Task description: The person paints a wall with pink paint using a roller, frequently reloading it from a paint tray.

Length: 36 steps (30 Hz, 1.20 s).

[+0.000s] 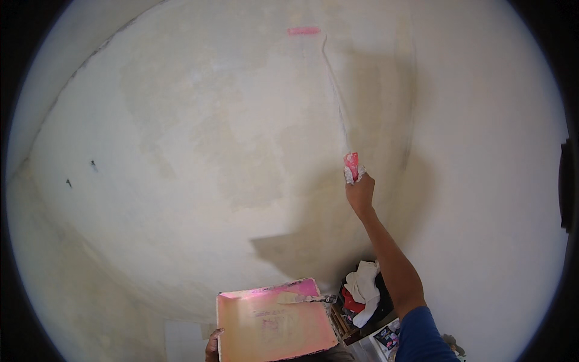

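My right hand (360, 194) is raised and closed round the handle of a paint roller (351, 160). Its long thin frame reaches up to a narrow pink roller sleeve (303, 31), which is at the upper part of a pale, patchy wall (241, 139). Low in the view, my left hand (213, 345) grips the left edge of a rectangular paint tray (309, 286); only part of this hand shows. The tray is stained pink and cream. Across its upper right side lies a paint-smeared putty knife (309, 298), its handle sticking out over the edge.
Cloths (363, 286), white, red and dark, are piled below my right forearm. Beside them is a white box-like thing (386, 338) with small items. Two small dark fixings (93, 163) stick out of the wall at left. My shadow falls on the wall.
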Each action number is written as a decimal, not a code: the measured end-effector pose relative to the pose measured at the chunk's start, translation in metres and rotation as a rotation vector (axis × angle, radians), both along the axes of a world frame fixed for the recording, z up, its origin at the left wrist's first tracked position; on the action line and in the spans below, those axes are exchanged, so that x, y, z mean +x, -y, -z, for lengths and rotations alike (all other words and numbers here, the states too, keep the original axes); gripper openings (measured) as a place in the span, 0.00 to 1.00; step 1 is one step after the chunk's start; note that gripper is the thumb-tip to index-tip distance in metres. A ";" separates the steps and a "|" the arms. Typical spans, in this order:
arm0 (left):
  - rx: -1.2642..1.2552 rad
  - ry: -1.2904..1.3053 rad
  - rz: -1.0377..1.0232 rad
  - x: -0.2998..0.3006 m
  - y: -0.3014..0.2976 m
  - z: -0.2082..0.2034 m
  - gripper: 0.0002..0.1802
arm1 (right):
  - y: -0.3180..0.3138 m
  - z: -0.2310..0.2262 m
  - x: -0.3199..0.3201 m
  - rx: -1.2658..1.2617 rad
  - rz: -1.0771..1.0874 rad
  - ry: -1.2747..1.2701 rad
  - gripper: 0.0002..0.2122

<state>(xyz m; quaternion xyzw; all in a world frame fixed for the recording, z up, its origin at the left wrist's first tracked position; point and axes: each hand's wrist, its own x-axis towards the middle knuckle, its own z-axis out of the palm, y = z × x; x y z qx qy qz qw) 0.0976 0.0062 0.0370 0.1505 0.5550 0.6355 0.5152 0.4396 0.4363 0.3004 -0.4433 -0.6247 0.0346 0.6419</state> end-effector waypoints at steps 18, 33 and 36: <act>0.082 -0.014 0.020 -0.012 -0.003 0.034 0.18 | -0.021 -0.014 -0.001 -0.033 0.048 0.013 0.07; 0.003 0.035 0.023 0.000 0.000 0.004 0.18 | 0.013 0.098 0.000 -0.127 0.023 0.057 0.06; -0.015 0.034 0.030 0.009 -0.001 -0.011 0.19 | 0.028 0.100 0.005 -0.137 -0.084 -0.050 0.06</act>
